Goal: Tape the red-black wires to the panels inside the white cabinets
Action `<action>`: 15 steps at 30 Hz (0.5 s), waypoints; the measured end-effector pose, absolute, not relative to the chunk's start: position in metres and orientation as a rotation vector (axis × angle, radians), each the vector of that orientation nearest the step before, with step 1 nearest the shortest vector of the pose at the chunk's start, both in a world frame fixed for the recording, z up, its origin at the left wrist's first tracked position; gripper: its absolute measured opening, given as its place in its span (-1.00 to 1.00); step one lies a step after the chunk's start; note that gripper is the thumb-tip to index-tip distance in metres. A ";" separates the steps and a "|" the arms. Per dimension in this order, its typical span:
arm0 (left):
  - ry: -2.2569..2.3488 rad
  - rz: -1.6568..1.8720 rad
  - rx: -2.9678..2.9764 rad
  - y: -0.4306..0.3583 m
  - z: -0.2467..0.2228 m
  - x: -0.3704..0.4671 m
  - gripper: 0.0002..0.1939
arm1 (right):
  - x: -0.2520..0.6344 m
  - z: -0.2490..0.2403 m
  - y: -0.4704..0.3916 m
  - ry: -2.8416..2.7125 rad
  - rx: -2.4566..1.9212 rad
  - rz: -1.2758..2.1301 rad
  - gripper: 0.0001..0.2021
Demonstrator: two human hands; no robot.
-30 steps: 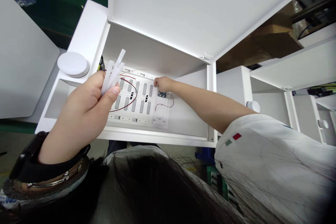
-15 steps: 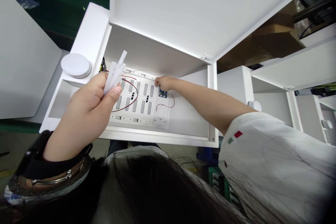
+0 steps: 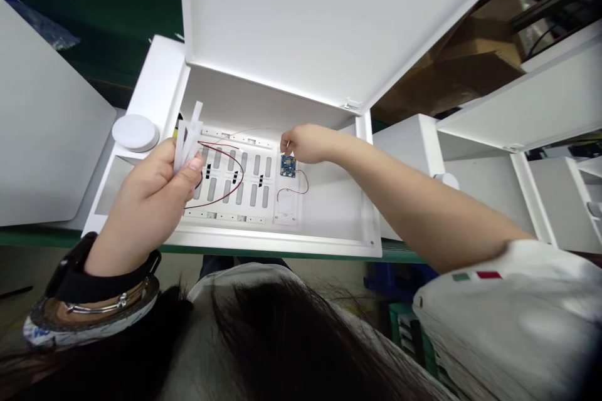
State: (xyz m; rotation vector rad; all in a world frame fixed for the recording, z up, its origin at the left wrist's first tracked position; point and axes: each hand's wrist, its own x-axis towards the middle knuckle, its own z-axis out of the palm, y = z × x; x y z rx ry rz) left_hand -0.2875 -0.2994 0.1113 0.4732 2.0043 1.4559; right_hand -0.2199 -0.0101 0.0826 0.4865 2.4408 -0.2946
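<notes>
A bundle of several translucent white strips (image 3: 186,141) is gripped in my left hand (image 3: 153,197), between thumb and curled fingers, with the ends sticking up. My right hand (image 3: 311,143) reaches into the open white cabinet (image 3: 273,241), fingers bent together just above a small blue circuit board (image 3: 288,166). Whatever may be between those fingertips is too small to make out. A thin red wire (image 3: 306,185) loops out from the board's right side. Left of it lies a white slotted panel (image 3: 226,178) with a longer red wire (image 3: 241,166) curving across.
The cabinet's white lid (image 3: 273,19) stands raised behind the opening. A round white knob (image 3: 135,133) sits on the left side. More white cabinets (image 3: 489,182) stand to the right, with a cardboard box (image 3: 484,56) behind. A white panel (image 3: 42,125) leans at far left.
My right hand has lifted slightly off the circuit board, which now shows more fully. My left hand, still holding the strips, appears a little further left. The camera view has shifted somewhat.
</notes>
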 end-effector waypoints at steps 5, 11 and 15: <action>1.841 1.319 0.489 -0.300 0.129 -0.275 -0.78 | -0.160 0.160 -0.076 2.950 0.510 -1.020 -0.67; 1.680 1.123 0.653 -0.296 0.167 -0.223 -0.75 | -0.126 0.163 -0.153 3.140 0.113 -1.699 -0.55; 1.628 1.184 0.292 -0.300 0.160 -0.200 -0.86 | -0.115 0.153 -0.165 3.040 0.001 -1.836 -0.57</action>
